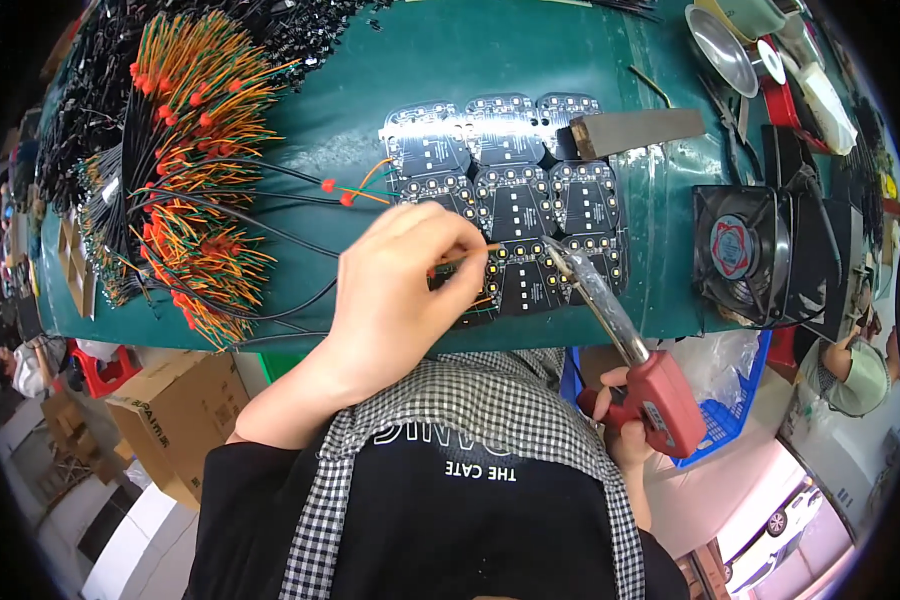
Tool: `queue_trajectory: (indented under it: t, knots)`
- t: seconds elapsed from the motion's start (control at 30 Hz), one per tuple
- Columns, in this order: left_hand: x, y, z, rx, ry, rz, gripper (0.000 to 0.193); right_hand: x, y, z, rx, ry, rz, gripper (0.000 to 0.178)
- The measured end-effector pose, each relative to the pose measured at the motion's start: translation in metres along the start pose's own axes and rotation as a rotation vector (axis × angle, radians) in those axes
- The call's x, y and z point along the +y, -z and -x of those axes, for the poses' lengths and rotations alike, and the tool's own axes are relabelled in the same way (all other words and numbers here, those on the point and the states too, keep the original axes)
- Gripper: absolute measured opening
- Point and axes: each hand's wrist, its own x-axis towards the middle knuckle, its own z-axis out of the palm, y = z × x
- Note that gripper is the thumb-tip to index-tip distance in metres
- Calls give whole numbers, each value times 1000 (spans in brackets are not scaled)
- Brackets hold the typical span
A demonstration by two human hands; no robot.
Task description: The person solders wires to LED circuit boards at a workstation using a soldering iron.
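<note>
My left hand [390, 285] is over the left part of a panel of black circuit boards [515, 205], thumb and forefinger pinched on a thin orange wire [494, 247]. That wire's end lies at the board's row of pads. My right hand [625, 430] grips the handle of a red soldering gun [667, 400] at the front edge of the table. Its long barrel slants up and left, and the tip is at the boards, just right of the wire end. Black cables [280, 170] with red, orange and green ends run to the panel's left side.
A large bundle of orange-and-green-tipped wires [205, 90] lies on the green table at left. A flat grey-brown bar [640, 133] rests across the panel's upper right. Right of it stand a black fan [735, 250] and a metal bowl [722, 50]. Below is a blue crate [715, 430].
</note>
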Motion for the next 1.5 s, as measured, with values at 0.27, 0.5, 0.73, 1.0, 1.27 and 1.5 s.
queue_trajectory:
  t: [0.27,0.5,0.73,1.0,1.27,1.5]
  knots:
    - [-3,-3,-7,10,60,-79,10,1,-3,-17,-32,16,237,74]
    - [-3,-2,-10,-27,56,-183,9,22,20,-7,-140,133,503,71]
    - [-3,-1,-11,-34,57,-196,9,26,20,-12,-159,174,376,69]
    - [-3,-1,-11,-33,46,-209,10,26,28,-14,-223,246,547,73]
    - [-4,0,-11,-42,35,-211,9,0,1,-17,-29,-22,244,72]
    - [-3,-1,-12,-49,47,-220,9,25,24,-4,-70,166,486,72]
